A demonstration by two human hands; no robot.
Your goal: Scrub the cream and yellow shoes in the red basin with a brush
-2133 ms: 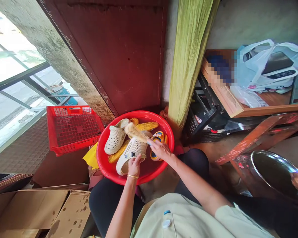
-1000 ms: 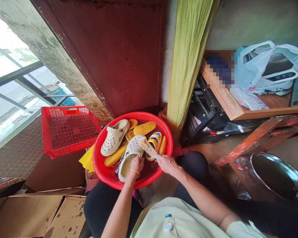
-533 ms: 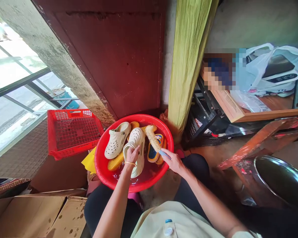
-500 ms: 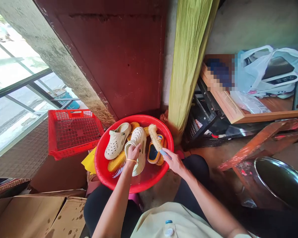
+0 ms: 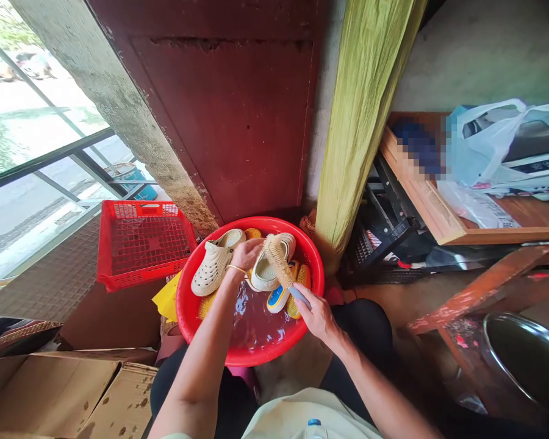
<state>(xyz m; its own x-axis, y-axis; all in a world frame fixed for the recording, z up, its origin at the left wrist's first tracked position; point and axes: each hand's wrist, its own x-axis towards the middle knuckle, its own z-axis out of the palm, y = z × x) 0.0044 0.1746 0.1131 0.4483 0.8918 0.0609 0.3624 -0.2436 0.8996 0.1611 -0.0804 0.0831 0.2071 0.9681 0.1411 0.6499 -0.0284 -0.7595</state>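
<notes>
While right hand point(image 5: 315, 317) grips scrub brush point(image 5: 278, 261) | left hand point(image 5: 246, 253) clasps clog point(image 5: 272, 271) | open water point(image 5: 258, 320) up to basin rim point(image 5: 260, 361)

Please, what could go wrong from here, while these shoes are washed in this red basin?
The wet cream clog in the left hand could slip and splash the water in the red basin. Drops flicked from the brush in the right hand might reach the open cardboard box nearby, which already looks stained. The basin also looks crowded, so a shoe could tip over its rim.
</notes>
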